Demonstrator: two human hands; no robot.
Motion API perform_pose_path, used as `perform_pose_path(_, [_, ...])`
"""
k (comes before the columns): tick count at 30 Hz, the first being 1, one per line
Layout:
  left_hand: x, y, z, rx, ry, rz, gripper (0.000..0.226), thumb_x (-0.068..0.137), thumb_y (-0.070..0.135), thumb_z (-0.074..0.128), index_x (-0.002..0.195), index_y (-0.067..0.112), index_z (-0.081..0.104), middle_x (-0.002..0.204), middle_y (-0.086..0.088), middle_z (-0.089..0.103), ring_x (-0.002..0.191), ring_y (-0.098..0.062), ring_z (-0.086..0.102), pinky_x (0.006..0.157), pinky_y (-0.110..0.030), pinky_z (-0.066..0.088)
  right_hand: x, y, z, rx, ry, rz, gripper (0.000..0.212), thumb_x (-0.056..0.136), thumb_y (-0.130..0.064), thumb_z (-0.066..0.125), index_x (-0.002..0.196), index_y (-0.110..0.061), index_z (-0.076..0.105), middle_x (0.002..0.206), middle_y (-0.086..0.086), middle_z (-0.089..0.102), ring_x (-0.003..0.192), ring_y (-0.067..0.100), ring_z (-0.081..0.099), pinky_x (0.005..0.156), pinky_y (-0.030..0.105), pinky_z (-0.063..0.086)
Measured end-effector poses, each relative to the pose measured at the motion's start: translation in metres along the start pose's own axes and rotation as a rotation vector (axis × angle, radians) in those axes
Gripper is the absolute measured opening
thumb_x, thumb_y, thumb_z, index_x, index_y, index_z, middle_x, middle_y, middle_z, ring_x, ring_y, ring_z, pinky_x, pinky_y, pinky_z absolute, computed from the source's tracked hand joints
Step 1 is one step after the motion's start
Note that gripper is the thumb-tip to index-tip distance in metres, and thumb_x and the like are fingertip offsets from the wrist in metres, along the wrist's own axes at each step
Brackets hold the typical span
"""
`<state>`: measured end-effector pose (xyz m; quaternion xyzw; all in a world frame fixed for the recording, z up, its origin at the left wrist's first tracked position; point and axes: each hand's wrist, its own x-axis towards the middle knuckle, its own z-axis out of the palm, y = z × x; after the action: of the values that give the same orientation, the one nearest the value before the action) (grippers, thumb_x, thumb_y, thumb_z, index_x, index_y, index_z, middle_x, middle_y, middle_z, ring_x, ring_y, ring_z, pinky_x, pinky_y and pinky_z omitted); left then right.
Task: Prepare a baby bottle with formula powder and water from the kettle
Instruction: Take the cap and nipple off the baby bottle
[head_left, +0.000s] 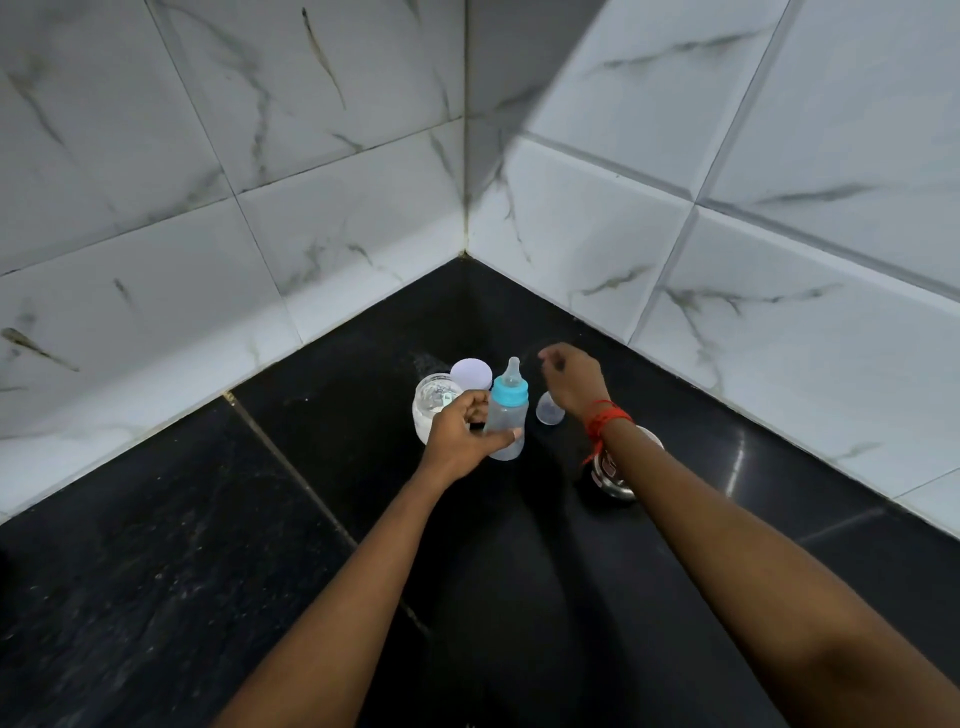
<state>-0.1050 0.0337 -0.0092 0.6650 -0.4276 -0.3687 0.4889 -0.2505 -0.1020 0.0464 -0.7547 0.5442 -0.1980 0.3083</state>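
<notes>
A clear baby bottle (508, 415) with a blue collar and a teat stands upright on the black counter (208, 545). My left hand (460, 436) is wrapped around its lower body. My right hand (571, 384) hovers just right of the teat with fingers loosely curled and nothing in it. A clear jar (431, 408) holding white powder stands open behind my left hand. Its white lid (470, 374) lies flat behind it. The clear bottle cap (548, 409) rests on the counter under my right hand.
A steel vessel (618, 475) sits under my right wrist, partly hidden by the arm. White marble-pattern tiled walls (311, 182) meet in a corner right behind the objects. Bare black counter stretches toward me and to the left.
</notes>
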Motion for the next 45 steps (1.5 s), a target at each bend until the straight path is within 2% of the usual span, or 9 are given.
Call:
perform_pose_path(4, [-0.003,0.009,0.007,-0.009,0.014,0.012,0.050,0.072,0.025,0.095,0.115,0.019,0.069,0.104,0.011,0.075,0.096,-0.004,0.072,0.080,-0.013,0.055,-0.025,-0.019,-0.021,0.303,0.021,0.053,0.040,0.086,-0.064,0.045,0.082,-0.030,0.065,0.080,-0.001,0.073,0.068,0.011,0.065,0.067,0.036,0.057])
perform_pose_path(10, [-0.015,0.025,0.021,0.193,0.027,0.207,0.061,0.066,0.028,0.098,0.120,0.017,0.072,0.110,0.006,0.068,0.100,-0.005,0.069,0.087,-0.015,0.054,-0.051,-0.028,-0.033,-0.199,-0.002,0.150,0.086,0.051,-0.100,0.039,0.081,-0.024,0.065,0.082,-0.005,0.066,0.076,0.018,0.065,0.073,0.035,0.057])
perform_pose_path(18, [-0.040,0.044,0.029,0.484,0.262,0.458,0.052,0.077,0.029,0.088,0.122,0.007,0.072,0.119,-0.007,0.071,0.110,-0.022,0.069,0.095,-0.037,0.057,-0.060,-0.026,-0.040,-0.143,-0.044,0.175,0.078,0.061,-0.087,0.049,0.070,-0.013,0.068,0.067,0.003,0.071,0.066,0.022,0.070,0.065,0.032,0.059])
perform_pose_path(26, [-0.036,0.034,0.018,-0.063,-0.012,0.156,0.045,0.061,0.029,0.097,0.100,0.020,0.078,0.094,0.004,0.081,0.088,-0.007,0.077,0.082,-0.022,0.059,-0.068,-0.034,-0.036,-0.116,0.023,-0.173,0.045,0.070,-0.056,0.070,0.055,-0.020,0.048,0.053,-0.007,0.053,0.050,0.009,0.049,0.047,0.021,0.036])
perform_pose_path(30, [-0.033,0.028,0.008,-0.121,-0.121,0.142,0.050,0.068,0.010,0.096,0.114,0.008,0.076,0.109,-0.007,0.081,0.106,-0.027,0.077,0.096,-0.037,0.061,-0.063,-0.038,-0.072,-0.151,-0.377,-0.386,0.028,0.077,-0.036,0.079,0.093,-0.020,0.063,0.081,-0.007,0.065,0.066,0.010,0.060,0.065,0.026,0.050])
perform_pose_path(34, [-0.027,0.026,0.006,-0.083,-0.074,0.133,0.052,0.066,0.008,0.097,0.113,0.009,0.076,0.107,-0.003,0.081,0.099,-0.016,0.077,0.092,-0.030,0.062,-0.058,-0.048,-0.093,-0.228,-0.481,-0.349,0.075,0.074,-0.029,0.083,0.137,-0.030,0.044,0.101,-0.004,0.068,0.079,0.010,0.066,0.079,0.026,0.056])
perform_pose_path(38, [-0.028,0.030,0.012,-0.062,-0.048,0.148,0.048,0.063,0.017,0.100,0.101,0.030,0.076,0.098,0.013,0.080,0.093,-0.002,0.075,0.081,-0.016,0.058,-0.059,-0.061,-0.084,-0.425,-0.238,-0.247,0.066,0.070,-0.073,0.068,0.107,-0.019,0.067,0.087,-0.002,0.072,0.080,0.013,0.069,0.075,0.030,0.059])
perform_pose_path(41, [-0.028,0.028,0.015,-0.033,-0.023,0.149,0.049,0.062,0.024,0.101,0.103,0.031,0.075,0.101,0.009,0.080,0.096,-0.006,0.075,0.085,-0.020,0.060,-0.056,-0.057,-0.075,-0.442,-0.276,-0.225,0.049,0.076,-0.066,0.068,0.079,-0.017,0.071,0.065,-0.004,0.069,0.060,0.011,0.068,0.056,0.023,0.055])
perform_pose_path(45, [-0.030,0.026,0.011,0.003,-0.002,0.115,0.049,0.063,0.031,0.100,0.103,0.039,0.073,0.098,0.025,0.077,0.095,0.005,0.071,0.079,-0.012,0.057,-0.054,-0.051,-0.079,-0.367,-0.418,-0.344,0.048,0.073,-0.037,0.080,0.116,-0.025,0.061,0.105,-0.008,0.063,0.086,0.007,0.060,0.069,0.016,0.044])
